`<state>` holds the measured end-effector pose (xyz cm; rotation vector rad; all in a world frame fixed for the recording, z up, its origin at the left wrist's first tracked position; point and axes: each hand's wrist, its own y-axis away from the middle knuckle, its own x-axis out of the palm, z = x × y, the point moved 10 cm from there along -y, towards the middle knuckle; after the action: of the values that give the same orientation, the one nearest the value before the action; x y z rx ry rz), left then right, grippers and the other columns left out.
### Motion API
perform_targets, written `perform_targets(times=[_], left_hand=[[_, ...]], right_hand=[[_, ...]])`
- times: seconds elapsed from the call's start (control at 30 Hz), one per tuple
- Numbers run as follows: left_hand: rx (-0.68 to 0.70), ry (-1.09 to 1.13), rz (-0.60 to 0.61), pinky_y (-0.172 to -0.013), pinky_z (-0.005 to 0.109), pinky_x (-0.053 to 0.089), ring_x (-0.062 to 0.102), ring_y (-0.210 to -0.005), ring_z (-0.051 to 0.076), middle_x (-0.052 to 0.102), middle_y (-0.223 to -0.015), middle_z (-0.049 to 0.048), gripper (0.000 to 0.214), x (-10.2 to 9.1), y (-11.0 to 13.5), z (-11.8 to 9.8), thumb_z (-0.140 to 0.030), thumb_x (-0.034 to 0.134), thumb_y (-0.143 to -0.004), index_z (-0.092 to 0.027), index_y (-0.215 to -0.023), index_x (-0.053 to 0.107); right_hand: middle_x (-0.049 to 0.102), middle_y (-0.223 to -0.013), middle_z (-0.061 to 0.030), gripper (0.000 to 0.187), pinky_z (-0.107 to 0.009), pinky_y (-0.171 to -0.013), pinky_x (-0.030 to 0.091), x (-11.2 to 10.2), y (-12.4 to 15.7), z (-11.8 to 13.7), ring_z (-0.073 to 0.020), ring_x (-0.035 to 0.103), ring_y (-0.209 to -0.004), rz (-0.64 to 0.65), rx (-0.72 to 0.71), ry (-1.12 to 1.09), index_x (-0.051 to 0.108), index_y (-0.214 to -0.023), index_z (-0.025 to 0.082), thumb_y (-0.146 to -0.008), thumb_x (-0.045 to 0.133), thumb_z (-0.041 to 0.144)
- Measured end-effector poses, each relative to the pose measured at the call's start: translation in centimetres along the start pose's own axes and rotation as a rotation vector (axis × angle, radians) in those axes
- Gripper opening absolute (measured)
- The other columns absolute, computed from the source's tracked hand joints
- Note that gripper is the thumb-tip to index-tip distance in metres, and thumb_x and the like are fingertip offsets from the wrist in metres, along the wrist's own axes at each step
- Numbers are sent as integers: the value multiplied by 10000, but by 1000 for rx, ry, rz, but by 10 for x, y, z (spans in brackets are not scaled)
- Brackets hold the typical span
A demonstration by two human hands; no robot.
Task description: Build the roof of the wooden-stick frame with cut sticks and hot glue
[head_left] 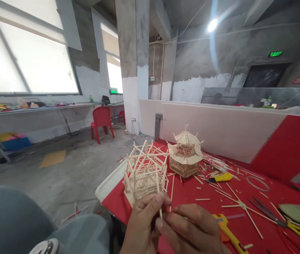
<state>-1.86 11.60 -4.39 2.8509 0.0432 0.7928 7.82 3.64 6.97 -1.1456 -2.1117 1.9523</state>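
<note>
Left hand (143, 225) and right hand (192, 231), fingers closed together on one thin stick (161, 212), long axis upright.

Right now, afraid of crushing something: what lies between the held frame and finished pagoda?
Between frame and pagoda, head view shows loose sticks on the red table.

Bare left hand (141, 225), bare right hand (192, 229), short fingernails (160, 198), left wrist (130, 247) uncovered, grey-blue cloth of a garment (12, 218) at the lower left
</note>
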Motion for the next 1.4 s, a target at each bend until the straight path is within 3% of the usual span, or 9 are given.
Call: perform_targets(times=[0.07, 0.17, 0.23, 0.33, 0.43, 0.53, 0.87, 1.1, 1.4], left_hand=[[9, 29, -21, -382, 154, 213, 328, -412, 32, 514, -515, -15, 361, -6, -5, -4, -485, 772, -669, -132, -681, 695], [111, -70, -34, -390, 157, 207, 336, -389, 31, 518, -442, -11, 387, -11, -13, -15, -499, 746, -707, -119, -664, 687], [147, -124, -13, -399, 160, 207, 342, -383, 32, 502, -407, -14, 412, -9, -18, -18, -515, 726, -727, -111, -659, 685], [158, -123, -19, -392, 159, 175, 313, -364, 20, 486, -400, -27, 422, -7, -24, -21, -523, 722, -728, -104, -685, 691], [156, -72, -48, -370, 160, 138, 281, -333, 10, 500, -410, -29, 447, -10, -27, -25, -543, 714, -723, -96, -754, 710], [155, -23, -45, -357, 165, 144, 331, -329, 18, 583, -490, 14, 497, -15, -26, -26, -571, 655, -756, -84, -830, 725], [170, 8, -29, -370, 156, 182, 364, -347, 8, 623, -564, 21, 357, -28, -22, -23, -397, 745, -696, -95, -885, 737], [169, 3, -37, -360, 153, 181, 356, -354, 7, 636, -595, 19, 328, -31, -26, -22, -358, 745, -690, -111, -906, 738], [177, 15, -49, -357, 153, 189, 362, -355, 9, 636, -603, 17, 315, -36, -26, -22, -331, 747, -690, -110, -914, 737]], right_hand=[[729, -808, -17, 194, -230, -737, 529, 0, -11, -15, -110, 649, -775, -12, 74, -172, 695, -949, 164, -900, 508, 151], [655, -753, -17, 188, -250, -641, 488, 16, -15, -75, -121, 598, -705, 51, 511, -351, 695, -966, 182, -885, 527, 210], [595, -681, 4, 190, -246, -585, 438, 49, -9, -106, -120, 551, -651, 245, 772, -482, 715, -840, 204, -875, 571, 322], [482, -575, 30, 324, -237, -505, 329, 97, -6, -121, -95, 427, -553, 512, 934, -709, 665, -636, 176, -820, 613, 437], [373, -530, 53, 366, -245, -485, 247, 122, -14, -131, -78, 317, -521, 536, 994, -826, 590, -557, 166, -764, 648, 462], [304, -504, 65, 376, -256, -482, 197, 132, -19, -143, -74, 252, -505, 509, 1063, -809, 575, -545, 172, -729, 659, 489], [258, -507, 71, 391, -265, -487, 168, 159, -26, -160, -77, 204, -508, 461, 1139, -868, 526, -533, 185, -673, 679, 516], [238, -512, 76, 371, -272, -503, 140, 166, -26, -164, -80, 188, -520, 450, 1117, -843, 583, -573, 176, -687, 670, 518], [210, -509, 77, 416, -278, -500, 114, 167, -27, -163, -76, 167, -507, 449, 1118, -840, 495, -532, 190, -699, 660, 533]])
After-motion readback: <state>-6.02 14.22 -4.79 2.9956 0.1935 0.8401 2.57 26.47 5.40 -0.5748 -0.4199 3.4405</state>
